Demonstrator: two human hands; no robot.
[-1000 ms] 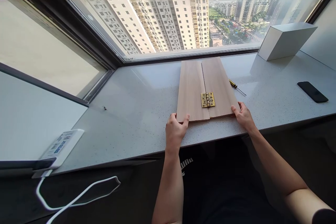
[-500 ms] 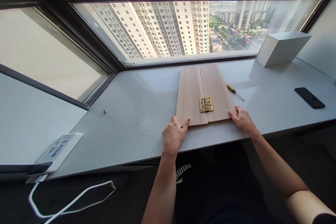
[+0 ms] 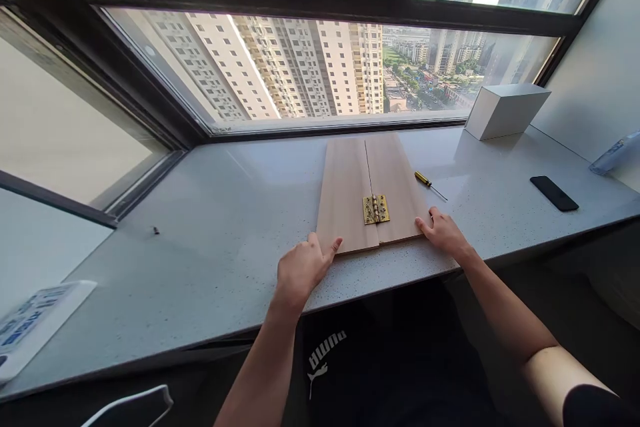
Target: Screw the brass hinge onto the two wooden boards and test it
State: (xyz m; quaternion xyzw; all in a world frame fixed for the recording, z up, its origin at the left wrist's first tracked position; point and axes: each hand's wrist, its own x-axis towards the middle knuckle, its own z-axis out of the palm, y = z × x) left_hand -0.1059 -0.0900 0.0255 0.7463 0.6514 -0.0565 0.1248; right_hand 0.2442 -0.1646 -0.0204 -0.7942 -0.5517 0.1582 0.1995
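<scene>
Two light wooden boards (image 3: 350,187) lie flat side by side on the grey speckled sill (image 3: 225,227), joined near their front end by a small brass hinge (image 3: 375,209). My left hand (image 3: 303,268) rests at the front left corner of the left board, fingers curled and thumb touching the board's edge. My right hand (image 3: 443,233) lies at the front right corner of the right board, fingertips on its edge. A small yellow-handled screwdriver (image 3: 429,183) lies on the sill just right of the boards, apart from both hands.
A white box (image 3: 505,110) stands at the back right by the window. A black phone (image 3: 553,193) lies right of the screwdriver. A small dark screw (image 3: 156,231) lies at the left. A white labelled device (image 3: 35,320) sits at the near left edge. The sill's front edge runs below my hands.
The view has tilted up and shifted, so everything sits lower and more to the left. My left hand has slid slightly off the board's corner; my right hand stays at its corner.
</scene>
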